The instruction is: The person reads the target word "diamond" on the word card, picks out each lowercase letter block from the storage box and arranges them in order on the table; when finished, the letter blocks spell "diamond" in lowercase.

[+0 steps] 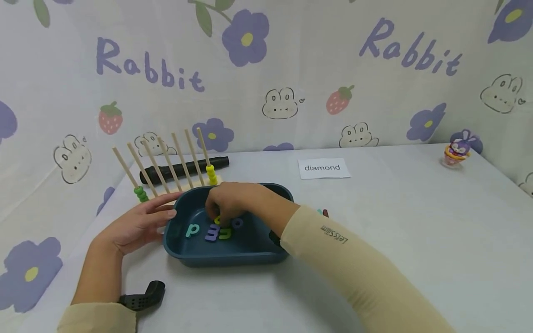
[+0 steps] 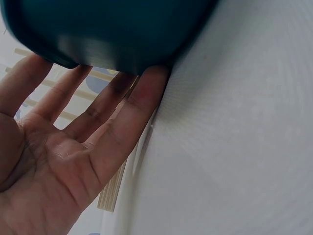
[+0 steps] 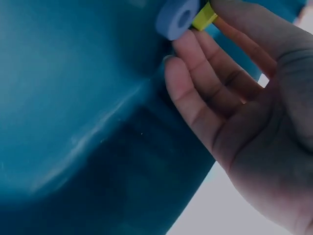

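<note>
A dark blue plastic basin (image 1: 233, 258) stands on the table with foam-like letters on its floor: a teal p (image 1: 192, 230), a purple m (image 1: 212, 232), a green n-shaped letter (image 1: 225, 233) and a purple o (image 1: 237, 224). My right hand (image 1: 233, 199) reaches down inside, thumb and fingers pinching a yellow letter (image 3: 204, 18) whose shape is partly hidden. Right beside those fingertips lies a purple ring-shaped letter (image 3: 177, 18) in the right wrist view. Against the basin's left side, my left hand (image 1: 143, 224) touches the outer wall with extended fingers (image 2: 129, 115).
Behind the basin are a rack of wooden rods (image 1: 183, 155) with green beads (image 1: 140, 194) and yellow beads (image 1: 211, 175), and a black tube (image 1: 166, 173). A "diamond" card (image 1: 324, 168) lies behind right. Small pieces (image 1: 325, 213) show past the right sleeve; a rabbit figurine (image 1: 457, 148) stands far right.
</note>
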Demonstrator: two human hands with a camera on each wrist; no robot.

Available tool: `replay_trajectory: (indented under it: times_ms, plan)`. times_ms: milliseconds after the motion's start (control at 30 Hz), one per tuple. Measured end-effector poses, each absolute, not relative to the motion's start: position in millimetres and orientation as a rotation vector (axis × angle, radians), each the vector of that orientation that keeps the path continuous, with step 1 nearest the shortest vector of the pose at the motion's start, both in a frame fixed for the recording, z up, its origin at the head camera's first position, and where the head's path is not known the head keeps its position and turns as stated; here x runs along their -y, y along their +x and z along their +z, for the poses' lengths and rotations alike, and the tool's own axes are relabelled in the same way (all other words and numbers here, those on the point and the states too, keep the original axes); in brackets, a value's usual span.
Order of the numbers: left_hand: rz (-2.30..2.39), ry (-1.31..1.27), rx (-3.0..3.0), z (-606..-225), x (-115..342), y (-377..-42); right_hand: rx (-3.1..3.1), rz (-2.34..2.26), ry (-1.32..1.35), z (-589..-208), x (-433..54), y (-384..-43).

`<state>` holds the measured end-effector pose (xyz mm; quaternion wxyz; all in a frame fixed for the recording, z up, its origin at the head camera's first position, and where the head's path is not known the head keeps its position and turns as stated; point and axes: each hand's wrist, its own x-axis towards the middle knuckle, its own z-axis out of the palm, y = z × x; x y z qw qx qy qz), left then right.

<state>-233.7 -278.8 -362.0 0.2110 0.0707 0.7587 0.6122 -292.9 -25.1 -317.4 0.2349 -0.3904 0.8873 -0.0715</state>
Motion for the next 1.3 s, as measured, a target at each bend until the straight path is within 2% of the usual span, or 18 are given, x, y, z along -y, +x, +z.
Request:
replay_trajectory:
  times_ms: [167,433,833,1300]
  plan:
    - [1.706,0.208,-2.085,-362.1,275.0,-234.0,-2.274,-0.531,-0.982,-311.8,8.9,-301.1]
    - [1.692,0.241,-2.075,-359.7,269.8,-236.6,-2.217,-0.958,-0.989,-295.2,-13.2,-305.6]
    - [1.67,0.245,-2.124,-357.9,270.0,-238.1,-2.315,-0.955,-1.073,-258.7,-30.9,-286.0]
    - [1.672,0.217,-2.123,-363.5,279.6,-235.0,-2.322,-1.138,-0.973,-259.8,-77.7,-268.9]
